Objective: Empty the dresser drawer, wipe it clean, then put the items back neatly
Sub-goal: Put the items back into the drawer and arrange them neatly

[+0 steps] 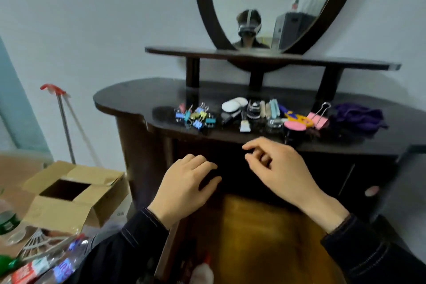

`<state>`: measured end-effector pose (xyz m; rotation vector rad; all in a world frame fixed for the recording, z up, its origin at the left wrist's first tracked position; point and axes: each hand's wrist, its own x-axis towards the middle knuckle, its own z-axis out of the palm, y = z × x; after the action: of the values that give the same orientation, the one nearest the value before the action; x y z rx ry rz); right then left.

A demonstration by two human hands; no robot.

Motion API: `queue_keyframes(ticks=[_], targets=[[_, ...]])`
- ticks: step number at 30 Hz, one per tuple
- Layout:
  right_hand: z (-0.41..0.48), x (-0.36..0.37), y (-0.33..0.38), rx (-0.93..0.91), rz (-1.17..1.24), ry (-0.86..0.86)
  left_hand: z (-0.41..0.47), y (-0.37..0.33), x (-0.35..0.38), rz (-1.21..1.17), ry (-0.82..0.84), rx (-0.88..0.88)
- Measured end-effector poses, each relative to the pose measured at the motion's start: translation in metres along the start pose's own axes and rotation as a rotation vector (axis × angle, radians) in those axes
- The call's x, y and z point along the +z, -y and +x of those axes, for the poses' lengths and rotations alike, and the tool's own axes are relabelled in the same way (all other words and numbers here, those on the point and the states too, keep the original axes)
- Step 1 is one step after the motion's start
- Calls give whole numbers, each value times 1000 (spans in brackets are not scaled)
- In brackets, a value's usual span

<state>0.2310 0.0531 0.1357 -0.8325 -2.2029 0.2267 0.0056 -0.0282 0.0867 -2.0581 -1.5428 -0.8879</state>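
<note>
The pulled-out drawer (253,226), orange-brown inside, lies under both hands. The right hand (276,168) is loosely curled and empty. The left hand (186,187) has its fingertips in shadow, so I cannot tell its grip.

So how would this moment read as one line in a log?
left hand: empty | right hand: empty | drawer: open beneath them | dresser top: binder clips, purple cloth

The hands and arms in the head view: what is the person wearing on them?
The left hand and the right hand are bare: no gloves, no rings visible. The left sleeve and the right sleeve are long, dark, denim-like cloth reaching the wrists, with pale stitching lines around the cuffs.
</note>
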Motion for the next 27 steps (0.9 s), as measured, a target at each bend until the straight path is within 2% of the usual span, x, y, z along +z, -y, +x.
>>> queue_keyframes(ticks=[3,7,9,14,21,24,27], targets=[[41,-15,-5,34,-70,-109,33,-8,-21,-39,-170,-17],[73,-12,-24,209,9,-3,80,-9,-32,-107,-229,-132],[78,-11,-30,247,70,24,107,-2,-29,-134,-171,-238],[82,-21,-36,401,475,-4,188,19,-5,-154,69,-480],[82,-24,-35,461,582,-5,240,42,35,-1,437,-583],[83,-24,-35,466,592,5,244,49,45,-141,423,-634],[83,-26,-36,465,601,11,243,55,47,-280,285,-681]])
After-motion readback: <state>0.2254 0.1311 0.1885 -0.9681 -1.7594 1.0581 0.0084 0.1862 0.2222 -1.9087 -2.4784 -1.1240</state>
